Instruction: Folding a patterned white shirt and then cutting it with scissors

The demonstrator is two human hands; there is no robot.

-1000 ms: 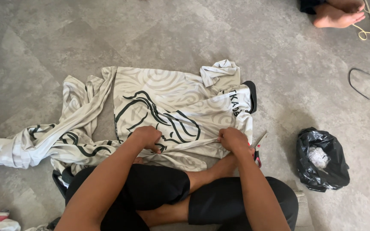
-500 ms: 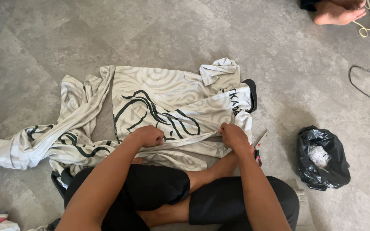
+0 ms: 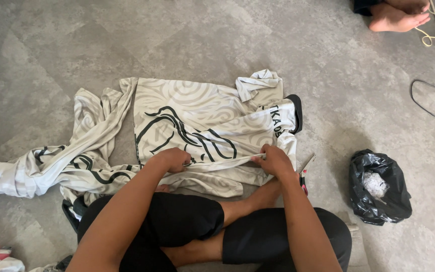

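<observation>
On grey floor [image 3: 217,40], both hands' grip pinches shirt [image 3: 202,116]; black bag [image 3: 378,189] holds white scraps.

1. There is a single view, from a camera worn on the person's head; no second view shares the scene.
2. It looks steeply down and forward over the person's own crossed legs at the grey floor [image 3: 187,40].
3. The forearms enter from the bottom edge, so the left hand [image 3: 173,159] and right hand [image 3: 276,161] sit close, just below the frame's middle.
4. The patterned shirt [image 3: 202,113] fills the centre, near enough to show its folds.
5. The far edge reaches another person's bare foot [image 3: 396,17] at top right.
6. The right margin takes in a black bag [image 3: 378,186] and a loop of cable [image 3: 431,99].
</observation>
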